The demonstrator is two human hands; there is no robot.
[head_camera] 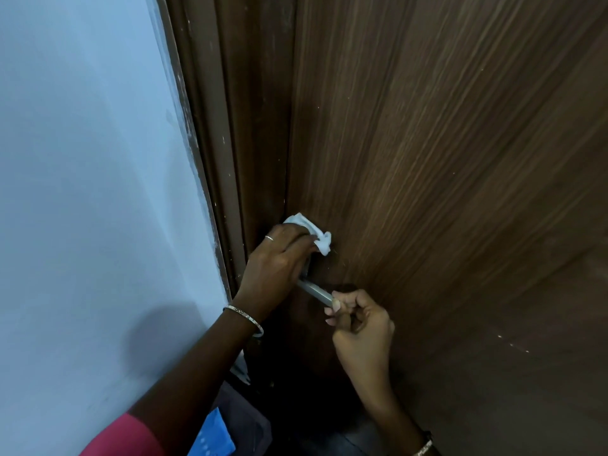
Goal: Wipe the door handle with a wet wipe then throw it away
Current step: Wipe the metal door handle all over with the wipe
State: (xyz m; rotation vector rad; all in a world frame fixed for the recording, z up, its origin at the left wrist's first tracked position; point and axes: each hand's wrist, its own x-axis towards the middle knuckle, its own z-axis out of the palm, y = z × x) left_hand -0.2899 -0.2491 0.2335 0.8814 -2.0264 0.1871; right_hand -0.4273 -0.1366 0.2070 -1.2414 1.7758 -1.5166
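Housework at a brown door point(460, 159): the left hand point(279, 258), with a ring point(269, 237) on one finger and a bangle point(245, 319) at the wrist, holds a bunched white wipe point(316, 232) against the root of the handle point(314, 292), close to the door's left edge where it meets the frame point(237, 126). The fingers are curled over the wipe, which pokes out above and to the right of the knuckles; the handle's base is mostly hidden under the hand. The handle, a slim grey metal lever, runs down and to the right from the left hand, away from the door's edge. Its free end is pinched in the curled fingers of the right hand point(358, 327), which seems to be steadying it. A short stretch of bare lever shows between the two hands. The wiping looks to be at the root end, with the lever's length yet to be covered. The left hand, nearer and already carrying the wipe, would likely slide along that axis toward the right hand, which would have to let go for the tip to be cleaned. No bin is in view. A pale blue wall point(82, 159) fills the left, with a pink sleeve point(125, 436) at the bottom.
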